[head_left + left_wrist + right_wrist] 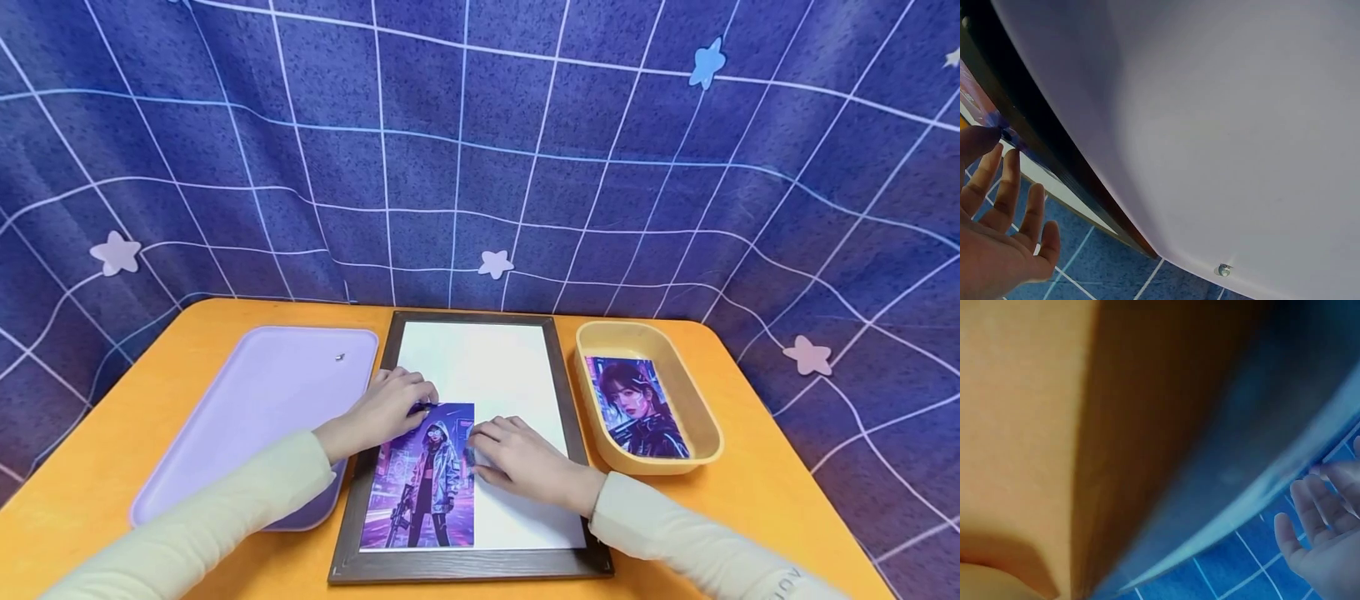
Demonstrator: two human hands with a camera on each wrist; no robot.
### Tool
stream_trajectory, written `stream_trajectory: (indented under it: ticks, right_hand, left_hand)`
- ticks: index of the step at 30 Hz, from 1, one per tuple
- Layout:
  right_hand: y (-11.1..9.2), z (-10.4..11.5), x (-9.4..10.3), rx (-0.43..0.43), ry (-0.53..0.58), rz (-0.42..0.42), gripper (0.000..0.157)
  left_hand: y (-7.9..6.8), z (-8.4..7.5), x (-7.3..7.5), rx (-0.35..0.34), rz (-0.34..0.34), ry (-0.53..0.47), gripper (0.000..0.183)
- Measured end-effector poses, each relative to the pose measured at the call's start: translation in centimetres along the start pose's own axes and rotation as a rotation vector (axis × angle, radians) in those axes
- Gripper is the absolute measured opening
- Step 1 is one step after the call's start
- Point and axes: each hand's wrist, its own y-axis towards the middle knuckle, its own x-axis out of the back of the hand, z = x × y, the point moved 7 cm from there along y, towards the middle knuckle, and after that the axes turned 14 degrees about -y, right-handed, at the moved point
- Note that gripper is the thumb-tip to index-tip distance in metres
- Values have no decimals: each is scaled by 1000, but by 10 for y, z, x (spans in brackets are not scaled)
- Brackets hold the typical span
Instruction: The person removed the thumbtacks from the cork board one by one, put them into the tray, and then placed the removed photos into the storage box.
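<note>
A picture card [431,492] of a hooded figure with a rifle lies over the lower left of the white panel [525,367] in a dark frame [472,565]. My left hand [390,402] pinches the card's upper left corner with thumb and forefinger. In the left wrist view, that hand [1007,219] has its other fingers loosely bent. My right hand [525,458] holds the card's right edge, thumb and fingertips close together there. The right wrist view catches this hand [1329,537] at its side, its fingertips partly cut off.
Left of the frame lies a shallow lilac tray [277,400] with a small silvery piece [340,357] on it. On the right, a yellow bin [701,442] holds another picture card [633,408]. A blue grid-patterned curtain [450,167] hangs behind the orange table [757,500].
</note>
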Motion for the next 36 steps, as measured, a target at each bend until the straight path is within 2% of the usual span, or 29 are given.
stream_trajectory:
  ticks: [11, 18, 36]
  right_hand:
    - [1, 6, -7, 68, -37, -29, 30]
    - [2, 9, -10, 100, 5, -3, 32]
    - [-1, 9, -12, 106, 37, 8, 29]
  left_hand:
    - [2, 0, 0, -36, -12, -6, 17]
    - [5, 2, -1, -35, 6, -19, 16]
    - [7, 2, -3, -101, 26, -26, 12]
